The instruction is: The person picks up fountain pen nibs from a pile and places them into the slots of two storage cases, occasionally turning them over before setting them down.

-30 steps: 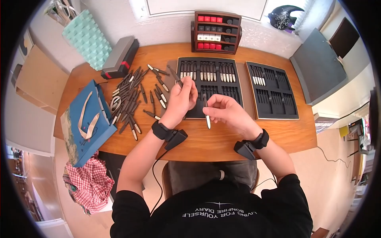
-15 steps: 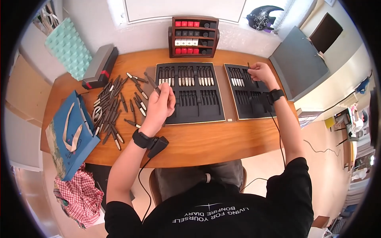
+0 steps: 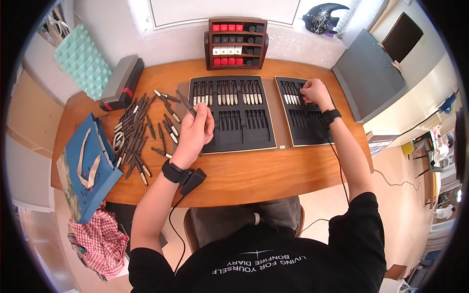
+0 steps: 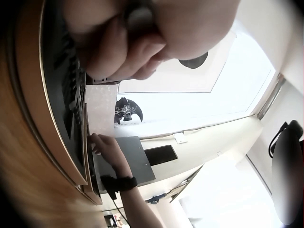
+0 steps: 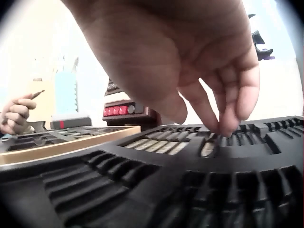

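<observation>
My left hand (image 3: 195, 128) grips a slim dark stick (image 3: 184, 101) beside the left edge of the larger black tray (image 3: 252, 138); that stick also shows in the right wrist view (image 5: 39, 93). Over the smaller black tray (image 3: 304, 143), my right hand (image 3: 317, 93) is lowered. In the right wrist view, its fingertips (image 5: 229, 127) touch or almost touch a pale-ended stick (image 5: 208, 148) lying in a slot, with the thumb apart from them. Left of this stick is a group of pale-ended sticks (image 5: 156, 146). Both trays hold sticks in slotted compartments.
Loose sticks (image 3: 132, 128) lie heaped at the left, near a blue bag (image 3: 90, 168) and a grey box (image 3: 122, 83). A wooden rack (image 3: 237, 44) stands behind the larger tray. A grey lid (image 3: 369, 75) leans at the right.
My right hand has carried a stick from in front of the larger tray to the smaller one and lowered it there. The left hand keeps its stick. The head view has shifted.
</observation>
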Motion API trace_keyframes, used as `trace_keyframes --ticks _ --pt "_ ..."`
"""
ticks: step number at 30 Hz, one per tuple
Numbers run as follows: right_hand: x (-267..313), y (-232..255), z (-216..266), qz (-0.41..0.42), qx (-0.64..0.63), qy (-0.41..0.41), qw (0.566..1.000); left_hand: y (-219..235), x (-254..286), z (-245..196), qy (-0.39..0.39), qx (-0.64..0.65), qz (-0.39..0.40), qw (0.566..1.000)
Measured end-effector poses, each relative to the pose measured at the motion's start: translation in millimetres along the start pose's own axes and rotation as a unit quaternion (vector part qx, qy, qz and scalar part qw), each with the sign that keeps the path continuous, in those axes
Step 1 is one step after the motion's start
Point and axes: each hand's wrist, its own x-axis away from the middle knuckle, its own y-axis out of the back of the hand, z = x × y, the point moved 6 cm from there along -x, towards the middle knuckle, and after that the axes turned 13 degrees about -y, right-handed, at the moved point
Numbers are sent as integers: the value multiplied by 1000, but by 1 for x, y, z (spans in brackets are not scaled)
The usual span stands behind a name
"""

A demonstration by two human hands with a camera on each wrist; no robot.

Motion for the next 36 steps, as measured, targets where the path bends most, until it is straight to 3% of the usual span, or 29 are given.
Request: trace_keyframes --ticks 2,3,4,8,12,14,16,17,19,24,28,36 --pt "10 -4 4 -24 49 41 998 1 0 0 -1 15 3 1000" --pt "21 -4 20 -135 153 182 962 1 0 -1 0 15 6 1000" --pt "37 -8 32 -239 251 315 884 0 0 -1 0 15 10 1000" --pt "38 -8 36 -132 318 296 891 -2 1 3 21 28 15 999" --pt "46 0 36 -119 330 232 907 -13 7 -1 66 93 105 988" --pt "75 3 53 -173 148 290 930 -21 13 -5 109 131 153 973" --pt "109 -7 72 -77 -23 234 969 -21 15 -6 121 113 167 972" --pt "115 -25 74 -10 -105 278 955 -26 18 -7 139 105 209 962" --pt "153 -52 97 222 -203 187 935 -32 25 -1 172 106 267 942" --pt "200 -103 120 386 -329 186 842 -34 32 9 211 60 305 927" --pt "193 -95 114 367 -378 167 833 -35 31 2 209 53 279 936" --pt "131 -25 70 265 -443 150 843 -35 27 -1 164 40 285 943"
